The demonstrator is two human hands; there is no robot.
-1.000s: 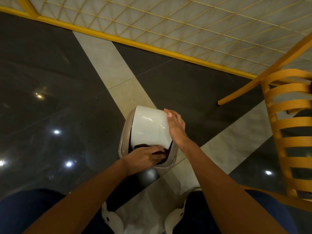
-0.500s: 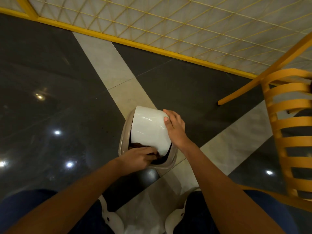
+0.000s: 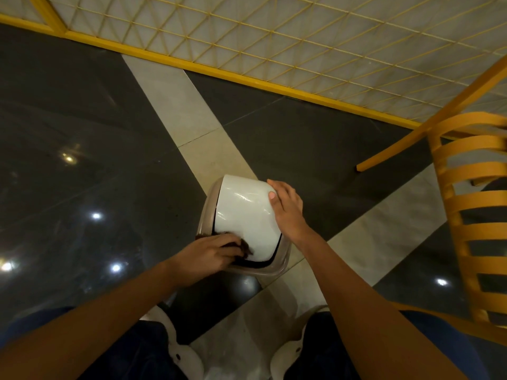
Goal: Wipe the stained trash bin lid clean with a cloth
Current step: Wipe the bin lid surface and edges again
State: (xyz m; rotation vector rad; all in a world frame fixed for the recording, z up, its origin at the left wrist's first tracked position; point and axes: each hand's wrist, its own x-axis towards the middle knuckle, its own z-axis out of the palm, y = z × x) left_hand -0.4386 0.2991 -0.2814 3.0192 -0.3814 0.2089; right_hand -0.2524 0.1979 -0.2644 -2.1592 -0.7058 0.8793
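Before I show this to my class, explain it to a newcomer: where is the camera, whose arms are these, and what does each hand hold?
No machine here: a person wears one camera on the head, looking down, so both arms are their own. A small trash bin stands on the dark tiled floor, topped by a white lid. The left hand grips a dark brown cloth, pressing it on the lid's near edge. The right hand holds the lid's right edge. A yellow chair stands at the right.
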